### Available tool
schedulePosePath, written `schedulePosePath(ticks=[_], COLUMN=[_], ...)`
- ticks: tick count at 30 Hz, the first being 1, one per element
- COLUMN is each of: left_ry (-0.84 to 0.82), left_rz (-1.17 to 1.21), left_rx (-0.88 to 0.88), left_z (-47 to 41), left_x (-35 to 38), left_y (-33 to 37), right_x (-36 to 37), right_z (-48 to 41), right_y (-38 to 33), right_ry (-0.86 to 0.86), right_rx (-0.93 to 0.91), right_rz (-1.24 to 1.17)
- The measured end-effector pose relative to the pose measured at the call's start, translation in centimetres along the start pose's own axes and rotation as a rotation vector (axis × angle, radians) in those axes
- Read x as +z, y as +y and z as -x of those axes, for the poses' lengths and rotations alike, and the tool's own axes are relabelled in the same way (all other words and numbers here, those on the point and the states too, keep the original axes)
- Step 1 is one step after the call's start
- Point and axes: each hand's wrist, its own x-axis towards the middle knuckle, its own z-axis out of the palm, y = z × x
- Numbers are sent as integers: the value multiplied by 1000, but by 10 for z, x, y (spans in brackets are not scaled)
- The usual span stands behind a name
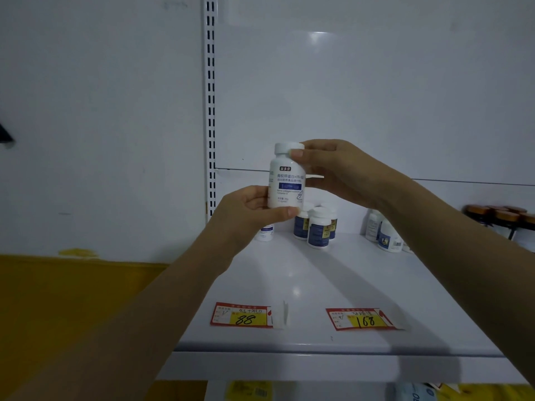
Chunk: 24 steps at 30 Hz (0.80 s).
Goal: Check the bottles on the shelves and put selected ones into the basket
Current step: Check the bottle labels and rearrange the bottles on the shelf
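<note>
White shelving (318, 285) lies under both hands, with more bottles (318, 228) just behind them. Left hand (246, 209) grips the white bottle (285, 183) at its base; right hand (338, 172) pinches the cap (285, 147). I'd hold the lower grip firm and turn by the cap to read the label.

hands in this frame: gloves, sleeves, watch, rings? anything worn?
Nothing worn that shows. The left hand and right hand are ungloved and have no rings. The left forearm and right forearm are bare to the frame edge, with no sleeve, watch or bracelet. The thumbnails look short and plain.
</note>
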Motion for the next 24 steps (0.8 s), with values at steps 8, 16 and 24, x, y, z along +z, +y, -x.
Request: schedulePosePath(ticks=[8, 16, 24], left_ry=[-44, -46, 141], left_rz=[-32, -41, -98], left_rx=[-74, 9, 323], left_z=[0, -3, -18], left_x=[0, -4, -3], left_y=[-1, -6, 2], right_x=[-1, 6, 35], right_z=[1, 8, 38], right_y=[5, -1, 9], right_ry=[30, 61, 306], right_rx=[50, 3, -588], right_rz=[35, 139, 545])
